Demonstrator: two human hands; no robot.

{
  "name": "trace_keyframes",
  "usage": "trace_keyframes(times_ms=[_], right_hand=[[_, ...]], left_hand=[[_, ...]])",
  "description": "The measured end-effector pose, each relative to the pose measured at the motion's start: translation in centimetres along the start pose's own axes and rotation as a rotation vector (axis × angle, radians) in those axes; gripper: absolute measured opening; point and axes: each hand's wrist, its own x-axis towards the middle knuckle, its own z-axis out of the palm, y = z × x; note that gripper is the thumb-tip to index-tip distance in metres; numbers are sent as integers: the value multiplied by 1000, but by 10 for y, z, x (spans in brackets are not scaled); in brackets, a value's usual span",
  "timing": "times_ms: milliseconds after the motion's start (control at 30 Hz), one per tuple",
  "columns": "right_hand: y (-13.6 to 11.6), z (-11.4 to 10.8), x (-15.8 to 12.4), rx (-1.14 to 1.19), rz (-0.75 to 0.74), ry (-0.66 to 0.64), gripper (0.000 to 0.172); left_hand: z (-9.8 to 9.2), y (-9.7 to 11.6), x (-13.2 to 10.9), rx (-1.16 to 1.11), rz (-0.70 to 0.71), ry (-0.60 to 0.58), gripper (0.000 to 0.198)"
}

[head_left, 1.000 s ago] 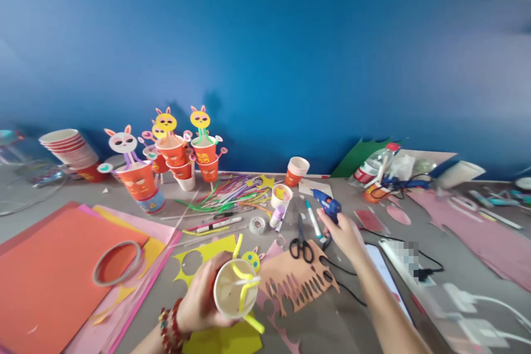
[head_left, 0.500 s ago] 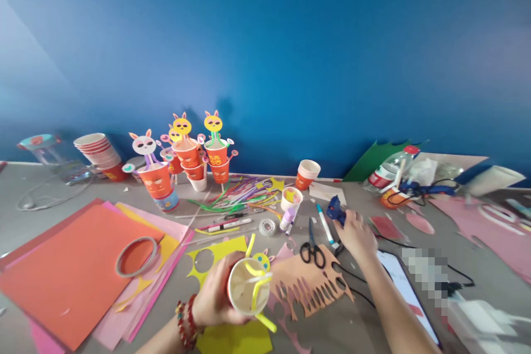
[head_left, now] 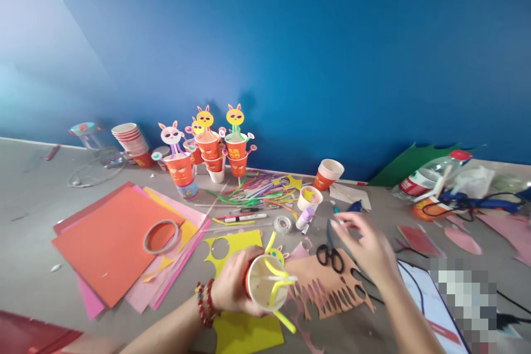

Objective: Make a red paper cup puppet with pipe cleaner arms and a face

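Observation:
My left hand (head_left: 230, 289), with a bead bracelet on the wrist, is closed round a paper cup (head_left: 262, 286) tipped on its side, mouth toward me. Bent yellow straws (head_left: 276, 287) stick out of the cup. My right hand (head_left: 367, 243) hovers with fingers spread and nothing in them, just above the black scissors (head_left: 329, 255) and a cut orange paper piece (head_left: 332, 285). The blue glue gun (head_left: 355, 206) lies on the table just beyond that hand, apart from it.
Orange, pink and yellow sheets (head_left: 112, 238) with a tape ring (head_left: 161, 236) lie at the left. Bunny-topped orange cups (head_left: 207, 149), stacked cups (head_left: 131, 141), loose straws (head_left: 257, 188) and a bottle (head_left: 423, 180) line the blue wall. A phone (head_left: 431, 298) and cables lie right.
My right hand has let go of the glue gun and drawn back toward me, opening over the scissors. The view has swung left. The left hand still holds the cup.

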Motion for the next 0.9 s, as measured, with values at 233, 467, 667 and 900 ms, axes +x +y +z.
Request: trace_keyframes(times_ms=[233,467,667,900], right_hand=[[-96,28,-23,601,-355,-433,26],[-112,34,-20,663,-371,-455,17],[-118,42,-28,755,-336,-308,13],[-116,52,-34,794,-311,-256,6]], left_hand=[[-1,1,-2,-29,-45,-39,82],[2,5,3,7,135,-30,82],[1,10,7,-33,163,-23,79],[2,7,5,-40,119,-23,85]])
